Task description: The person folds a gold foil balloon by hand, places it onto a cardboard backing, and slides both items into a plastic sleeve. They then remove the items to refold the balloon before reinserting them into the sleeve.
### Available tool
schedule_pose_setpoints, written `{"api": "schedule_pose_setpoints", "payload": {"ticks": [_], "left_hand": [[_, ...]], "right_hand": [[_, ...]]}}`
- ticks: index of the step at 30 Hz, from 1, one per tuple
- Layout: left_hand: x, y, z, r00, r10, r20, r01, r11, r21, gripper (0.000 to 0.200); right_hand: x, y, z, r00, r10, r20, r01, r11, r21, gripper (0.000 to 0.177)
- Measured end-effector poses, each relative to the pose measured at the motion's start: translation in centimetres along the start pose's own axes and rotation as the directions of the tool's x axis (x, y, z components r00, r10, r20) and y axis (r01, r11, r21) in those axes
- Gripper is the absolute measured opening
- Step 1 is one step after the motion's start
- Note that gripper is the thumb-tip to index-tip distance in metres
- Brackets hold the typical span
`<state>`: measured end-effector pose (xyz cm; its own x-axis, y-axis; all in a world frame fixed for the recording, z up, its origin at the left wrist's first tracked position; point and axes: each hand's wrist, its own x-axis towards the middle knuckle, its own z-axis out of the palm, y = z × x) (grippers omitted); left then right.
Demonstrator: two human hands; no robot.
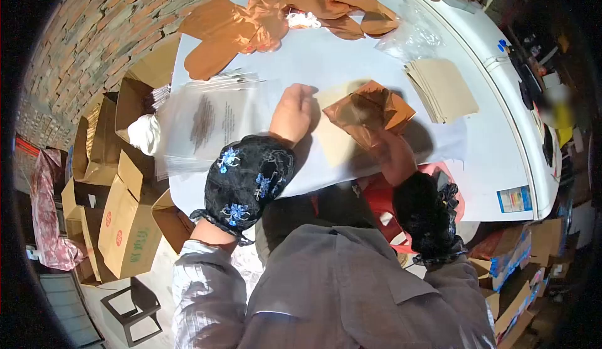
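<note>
My right hand point(396, 156) holds a folded copper-brown sheet point(370, 112) by its lower edge, over a cream paper point(329, 142) on the white table. My left hand point(293, 114) rests at the left side of that paper, fingers curled together; whether anything is inside them is hidden. Left of it lies a stack of clear plastic bags point(213, 120) with dark print. Beige cards point(441, 90) are fanned out to the right. More copper-brown pieces point(235, 26) lie along the far side, around a small white bundle point(303, 20).
Open cardboard boxes point(128, 223) stand left of the table, one with a white bag point(145, 134). Clear plastic point(411, 35) lies at the back right. A white appliance point(517, 111) borders the right side. A dark stool point(133, 311) is on the floor.
</note>
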<state>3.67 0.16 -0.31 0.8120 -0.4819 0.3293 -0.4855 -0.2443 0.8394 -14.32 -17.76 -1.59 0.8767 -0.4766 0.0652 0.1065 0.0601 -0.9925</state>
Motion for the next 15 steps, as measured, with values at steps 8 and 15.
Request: {"api": "schedule_pose_setpoints", "payload": {"ticks": [8, 15], "left_hand": [[-0.5, 1.1, -0.1, 0.984, 0.060, 0.167, -0.094, 0.975, 0.200, 0.028], [1.1, 3.3, -0.3, 0.940, 0.192, 0.281, -0.272, 0.921, 0.278, 0.033]], "right_hand": [[1.1, 1.6, 2.9, 0.846, 0.527, -0.078, -0.349, 0.659, 0.666, 0.017], [1.3, 1.1, 4.6, 0.783, 0.576, -0.236, -0.307, 0.687, 0.659, 0.013]]}}
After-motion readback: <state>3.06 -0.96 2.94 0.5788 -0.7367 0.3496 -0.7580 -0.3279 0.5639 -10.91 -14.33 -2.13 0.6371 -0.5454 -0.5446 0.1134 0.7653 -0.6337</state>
